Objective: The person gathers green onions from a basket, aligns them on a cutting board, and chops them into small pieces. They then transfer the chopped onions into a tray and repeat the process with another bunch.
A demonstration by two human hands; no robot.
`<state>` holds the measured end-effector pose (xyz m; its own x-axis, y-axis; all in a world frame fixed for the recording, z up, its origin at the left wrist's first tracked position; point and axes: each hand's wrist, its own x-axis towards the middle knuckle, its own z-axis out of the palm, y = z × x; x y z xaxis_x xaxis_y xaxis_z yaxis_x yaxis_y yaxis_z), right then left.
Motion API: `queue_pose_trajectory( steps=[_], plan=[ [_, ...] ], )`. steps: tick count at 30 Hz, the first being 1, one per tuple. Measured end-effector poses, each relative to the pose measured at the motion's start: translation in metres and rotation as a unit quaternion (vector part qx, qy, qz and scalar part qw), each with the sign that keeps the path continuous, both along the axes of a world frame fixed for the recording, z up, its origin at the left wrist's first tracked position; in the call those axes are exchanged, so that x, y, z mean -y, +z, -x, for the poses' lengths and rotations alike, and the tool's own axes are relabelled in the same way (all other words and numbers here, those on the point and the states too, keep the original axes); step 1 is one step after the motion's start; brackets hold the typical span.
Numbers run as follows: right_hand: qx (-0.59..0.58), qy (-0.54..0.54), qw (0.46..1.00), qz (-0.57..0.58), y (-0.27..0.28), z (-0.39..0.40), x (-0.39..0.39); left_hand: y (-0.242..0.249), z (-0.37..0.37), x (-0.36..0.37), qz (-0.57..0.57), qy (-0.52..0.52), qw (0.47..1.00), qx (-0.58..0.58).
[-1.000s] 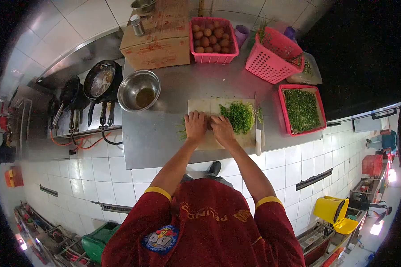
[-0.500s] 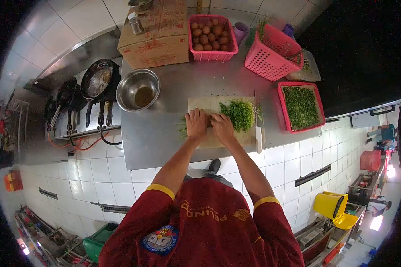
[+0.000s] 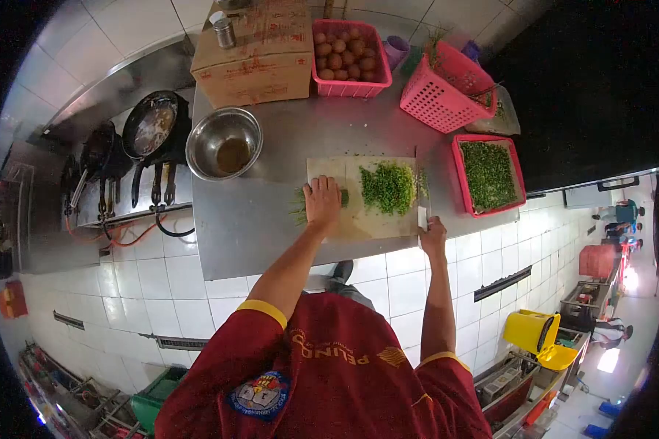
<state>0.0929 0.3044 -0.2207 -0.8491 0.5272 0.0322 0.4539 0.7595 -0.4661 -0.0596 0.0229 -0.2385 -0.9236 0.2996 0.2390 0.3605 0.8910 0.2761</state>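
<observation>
My left hand [image 3: 322, 200] presses down on a bunch of thin green stalks [image 3: 299, 211] at the left side of the cutting board [image 3: 370, 228]. The stalks stick out on both sides of it, partly covered by the fingers. My right hand [image 3: 433, 235] is closed around the handle of a knife [image 3: 422, 217], whose blade lies along the board's right edge. Between the hands, a heap of chopped greens [image 3: 388, 188] rests on the board.
A metal bowl [image 3: 225, 143] with brown contents stands left of the board. Behind are a cardboard box [image 3: 260, 77], a basket of eggs [image 3: 351, 89] and a pink basket [image 3: 443, 102]. At right is a tray of chopped greens [image 3: 488, 175]. Pans [image 3: 150, 128] sit on the stove.
My right hand has left the bunch, moved right and taken hold of the knife handle. My left hand stays on the stalks. The view has shifted slightly.
</observation>
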Motion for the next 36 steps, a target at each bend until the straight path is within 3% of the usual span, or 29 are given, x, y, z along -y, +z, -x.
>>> queue_pose_trajectory(
  steps=[1, 3, 6, 11, 12, 14, 15, 17, 23, 36],
  plan=[
    [0.012, 0.039, 0.999, 0.016, 0.001, 0.003, -0.001, 0.0, -0.001, 0.001, 0.0, 0.0, 1.0, -0.004],
    [0.033, -0.016, 0.998, 0.05, 0.005, 0.014, 0.0, -0.001, 0.0, 0.002, 0.0, -0.004, 1.0, 0.004],
    [0.059, -0.034, 0.998, -0.002, 0.019, 0.016, 0.005, -0.003, 0.002, 0.003, 0.002, -0.011, 1.0, 0.022],
    [-0.1, -0.035, 0.993, 0.049, 0.037, 0.019, 0.076, 0.005, 0.0, 0.004, 0.002, -0.013, 0.999, 0.033],
    [-0.128, -0.018, 0.991, -0.043, 0.016, 0.017, 0.089, 0.004, 0.0, 0.004, -0.002, -0.012, 1.0, 0.023],
    [0.029, -0.029, 0.992, 0.118, 0.058, 0.029, 0.138, -0.003, 0.002, 0.004, -0.009, -0.011, 1.0, 0.003],
    [-0.052, 0.014, 0.993, 0.105, 0.057, 0.03, 0.156, -0.005, 0.002, 0.004, -0.008, -0.009, 1.0, -0.002],
    [0.041, 0.02, 0.994, 0.103, 0.077, 0.041, 0.184, -0.008, 0.003, 0.004, -0.007, -0.007, 1.0, -0.014],
    [0.141, 0.102, 0.984, 0.027, 0.07, 0.047, 0.207, -0.008, 0.002, 0.003, 0.006, 0.007, 0.999, -0.043],
    [0.19, 0.11, 0.975, 0.023, 0.105, 0.046, 0.221, -0.01, 0.004, 0.005, -0.004, -0.013, 1.0, 0.001]
  ],
)
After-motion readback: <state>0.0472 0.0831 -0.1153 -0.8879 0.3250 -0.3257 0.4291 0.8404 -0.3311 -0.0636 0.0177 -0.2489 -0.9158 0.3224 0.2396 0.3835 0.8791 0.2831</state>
